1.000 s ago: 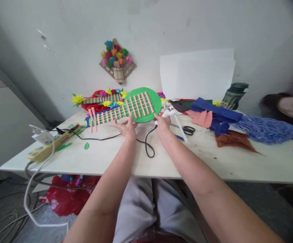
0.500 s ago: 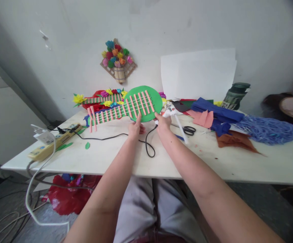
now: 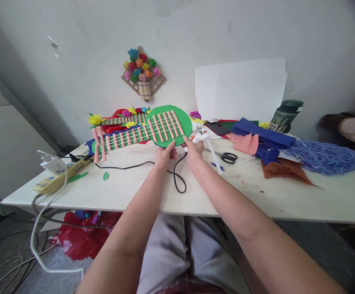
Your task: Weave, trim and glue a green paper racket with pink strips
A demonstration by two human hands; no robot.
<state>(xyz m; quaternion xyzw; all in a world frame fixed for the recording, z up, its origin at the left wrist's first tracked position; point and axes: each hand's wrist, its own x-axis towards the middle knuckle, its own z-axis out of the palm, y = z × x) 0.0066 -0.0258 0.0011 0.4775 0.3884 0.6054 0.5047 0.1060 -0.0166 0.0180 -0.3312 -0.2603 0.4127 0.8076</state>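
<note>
My left hand (image 3: 165,154) pinches the lower rim of a green paper guitar (image 3: 152,128) with pink strips across its round body and neck, holding it tilted above the white table (image 3: 128,192). My right hand (image 3: 193,147) grips a white glue gun (image 3: 208,143) and one finger touches the guitar's right edge. The gun's black cord (image 3: 177,179) loops on the table below my hands.
A yellow power strip (image 3: 61,175) with cables lies at the left edge. Black scissors (image 3: 228,157), blue, pink and brown paper pieces (image 3: 266,141) and a blue shredded heap (image 3: 324,157) lie to the right. White sheets (image 3: 240,90) lean on the wall. Another flower-trimmed craft (image 3: 120,118) sits behind.
My left hand slid from the guitar's neck to its round body. The guitar has lifted and shifted left. My right hand with the glue gun moved slightly left and up.
</note>
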